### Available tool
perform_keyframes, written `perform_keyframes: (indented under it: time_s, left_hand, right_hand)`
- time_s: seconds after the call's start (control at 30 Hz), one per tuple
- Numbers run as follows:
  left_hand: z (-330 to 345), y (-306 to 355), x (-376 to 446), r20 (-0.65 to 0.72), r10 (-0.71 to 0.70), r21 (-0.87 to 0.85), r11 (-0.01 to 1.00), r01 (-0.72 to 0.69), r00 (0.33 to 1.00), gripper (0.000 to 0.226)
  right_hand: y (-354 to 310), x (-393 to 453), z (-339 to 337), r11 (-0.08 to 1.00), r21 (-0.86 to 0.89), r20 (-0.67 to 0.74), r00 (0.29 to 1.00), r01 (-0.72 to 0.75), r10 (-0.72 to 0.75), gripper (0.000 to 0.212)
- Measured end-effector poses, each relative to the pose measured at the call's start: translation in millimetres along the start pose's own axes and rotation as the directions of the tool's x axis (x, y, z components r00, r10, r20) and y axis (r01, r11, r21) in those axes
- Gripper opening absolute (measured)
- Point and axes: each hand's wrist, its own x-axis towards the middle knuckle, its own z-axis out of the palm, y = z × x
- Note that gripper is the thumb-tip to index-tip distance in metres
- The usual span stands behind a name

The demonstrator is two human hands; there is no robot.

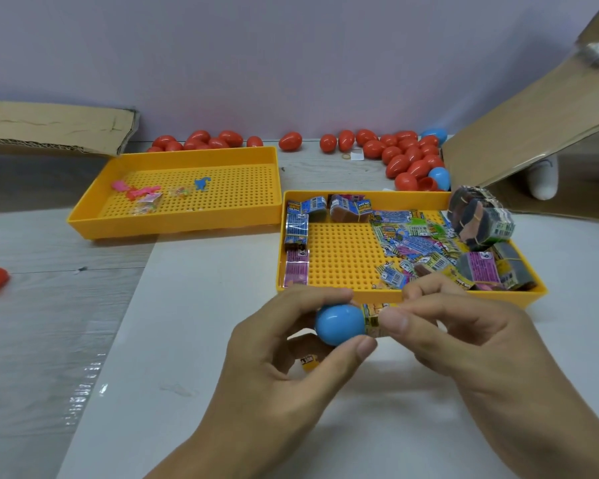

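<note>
The left hand (291,361) grasps a smooth blue plastic egg-shaped capsule shell (339,323), with the thumb curled under it and the fingers arched over its top. The shell's mouth faces the right hand (464,340). That hand pinches a small folded printed paper leaflet (372,321) between thumb and forefinger, right at the mouth, so paper and shell touch in the gap between the two hands, just above the white tabletop (222,409).

The step looks like feeding the leaflet into the shell. To do it well, the right hand should hold the fold tight and narrow, square it to the opening, and push with the thumb tip. The left hand should brace the shell without squeezing it out of round. Thin paper may buckle if it is pushed at an angle.

The shell is glossy and rounded at its closed end. The leaflet is yellow with fine multicoloured print. A second printed slip (308,363) peeks out beneath the left hand's fingers.

Just beyond the knuckles lies a yellow perforated plastic tray (281,236) holding loose and banded leaflets (415,243). Further off, beyond the left hand, a second yellow tray (173,223) holds small plastic toys (142,195). Red plastic eggs (412,157) are heaped far behind.
</note>
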Motion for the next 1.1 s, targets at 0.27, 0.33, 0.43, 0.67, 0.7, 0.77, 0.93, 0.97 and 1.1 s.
perform_keyframes:
  time_s: [0.27,0.33,0.43,0.67,0.7,0.77,0.93,0.97,1.1]
  left_hand:
    - [-1.0,0.5,3.2,0.055,0.078,0.045,0.996,-0.080,0.995,0.044]
    - [-0.2,0.4,3.5,0.059,0.077,0.047,0.996,-0.079,0.995,0.047]
    - [0.7,0.7,3.9,0.056,0.073,0.060,0.995,-0.076,0.996,0.050]
    - [0.2,2.3,2.4,0.046,0.094,0.110,0.989,-0.098,0.995,0.050]
    - [0.5,2.2,2.4,0.044,0.097,0.115,0.988,-0.101,0.994,0.050]
    - [0.5,1.8,2.5,0.036,0.106,0.126,0.986,-0.109,0.994,0.048]
    - [2.2,2.7,1.9,0.012,0.193,0.168,0.967,-0.193,0.981,0.050]
    - [2.4,2.5,1.5,0.000,0.201,0.164,0.966,-0.198,0.980,0.051]
    - [1.6,2.8,-1.7,-0.051,0.178,0.109,0.979,-0.171,0.983,0.038]
  right_hand:
    - [1.9,0.0,1.0,0.998,0.025,0.059,0.997,-0.051,0.049,0.048]
    - [1.8,-0.1,1.0,0.997,0.051,0.063,0.996,-0.062,0.059,0.055]
    - [1.9,0.4,1.7,0.994,0.079,0.074,0.995,-0.076,0.071,0.058]
    - [3.3,-0.4,2.7,0.991,0.091,0.078,0.993,-0.095,0.088,0.061]
    - [3.8,-0.5,2.5,0.995,0.058,0.071,0.995,-0.077,0.073,0.059]
    - [4.7,-0.9,2.5,0.999,-0.014,0.045,0.998,-0.030,0.031,0.050]
    - [2.5,-2.2,2.1,0.999,-0.046,-0.007,1.000,0.004,-0.004,0.046]
    - [1.1,-2.2,2.4,0.999,-0.036,-0.001,1.000,0.000,0.000,0.051]
    - [-2.7,-1.0,2.1,0.989,0.077,0.023,0.992,-0.126,0.125,0.055]
